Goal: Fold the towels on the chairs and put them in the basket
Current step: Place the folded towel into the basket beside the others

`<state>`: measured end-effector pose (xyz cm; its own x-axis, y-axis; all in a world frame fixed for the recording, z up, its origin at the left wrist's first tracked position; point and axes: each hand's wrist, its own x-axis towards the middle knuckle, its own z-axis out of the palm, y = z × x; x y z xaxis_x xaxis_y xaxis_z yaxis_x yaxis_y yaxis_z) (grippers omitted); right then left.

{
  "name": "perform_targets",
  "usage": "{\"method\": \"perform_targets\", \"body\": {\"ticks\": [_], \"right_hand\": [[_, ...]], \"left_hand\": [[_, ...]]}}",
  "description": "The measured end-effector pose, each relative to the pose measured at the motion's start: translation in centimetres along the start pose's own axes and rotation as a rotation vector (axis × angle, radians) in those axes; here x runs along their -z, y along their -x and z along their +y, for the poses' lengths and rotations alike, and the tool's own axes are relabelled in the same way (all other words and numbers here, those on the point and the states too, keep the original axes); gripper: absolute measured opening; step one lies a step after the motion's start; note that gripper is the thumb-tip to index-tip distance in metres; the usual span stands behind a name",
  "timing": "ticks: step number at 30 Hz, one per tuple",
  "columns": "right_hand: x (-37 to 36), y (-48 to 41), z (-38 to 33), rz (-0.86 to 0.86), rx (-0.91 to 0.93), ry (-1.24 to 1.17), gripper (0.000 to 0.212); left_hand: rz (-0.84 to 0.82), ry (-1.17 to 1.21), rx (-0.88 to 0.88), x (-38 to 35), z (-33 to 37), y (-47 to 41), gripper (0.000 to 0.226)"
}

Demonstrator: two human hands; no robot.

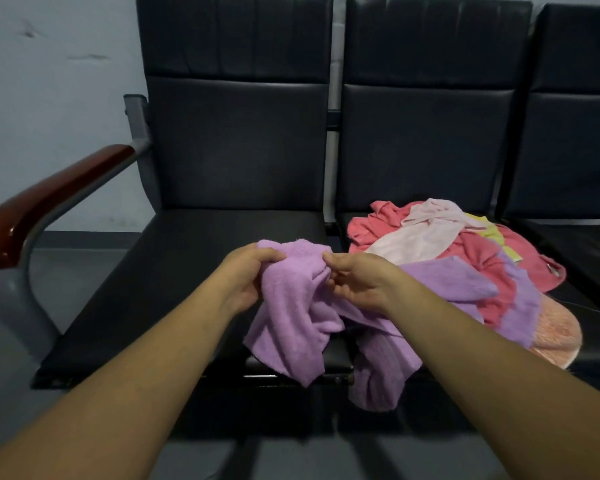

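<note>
Purple towel [291,306] in both hands' grip over black chairs [222,237]

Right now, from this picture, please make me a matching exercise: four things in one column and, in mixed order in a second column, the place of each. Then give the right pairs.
Things
1. purple towel
2. red towel
3. pale pink towel
4. armrest

Places
A. fixed to the left chair
B. draped over the red towel
C. gripped by the left hand and the right hand
D. on the middle chair, partly covered by other towels

Pairs: 1-C, 2-D, 3-B, 4-A
</note>
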<state>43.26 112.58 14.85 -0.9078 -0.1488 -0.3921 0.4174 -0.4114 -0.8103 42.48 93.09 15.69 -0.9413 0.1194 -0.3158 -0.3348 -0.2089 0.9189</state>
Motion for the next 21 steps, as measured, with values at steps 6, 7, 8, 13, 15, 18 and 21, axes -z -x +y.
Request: {"method": "perform_targets", "body": {"ticks": [6, 7, 8, 13, 15, 18, 21], "right_hand": [[2.6, 0.1, -0.2, 0.169, 0.217, 0.739, 0.019], [3.0, 0.1, 0.0, 0.203, 0.213, 0.921, 0.022], [3.3, -0.1, 0.3, 0.224, 0.183, 0.992, 0.026], [1.9, -1.0, -0.1, 0.104, -0.044, 0.084, 0.027], [2.0, -1.1, -1.0, 0.085, -0.015, -0.193, 0.031], [1.7, -0.5, -1.4, 0.081, 0.039, -0.217, 0.03], [0.6, 0.4, -1.8, 0.016, 0.176, -0.086, 0.023]], "left_hand": [[0.146, 0.107, -0.069, 2.0, 0.6, 0.0, 0.01], [0.136, 0.127, -0.065, 2.2, 0.8, 0.0, 0.013], [0.121, 0.136, -0.056, 2.5, 0.9, 0.1, 0.016], [0.135, -0.094, -0.094, 3.1, 0.2, -0.7, 0.023], [0.19, -0.136, -0.139, 3.2, 0.1, -0.8, 0.029], [0.271, -0.046, -0.172, 2.9, 1.3, -0.2, 0.021], [0.255, 0.095, -0.137, 2.4, 1.6, 0.3, 0.017]]}}
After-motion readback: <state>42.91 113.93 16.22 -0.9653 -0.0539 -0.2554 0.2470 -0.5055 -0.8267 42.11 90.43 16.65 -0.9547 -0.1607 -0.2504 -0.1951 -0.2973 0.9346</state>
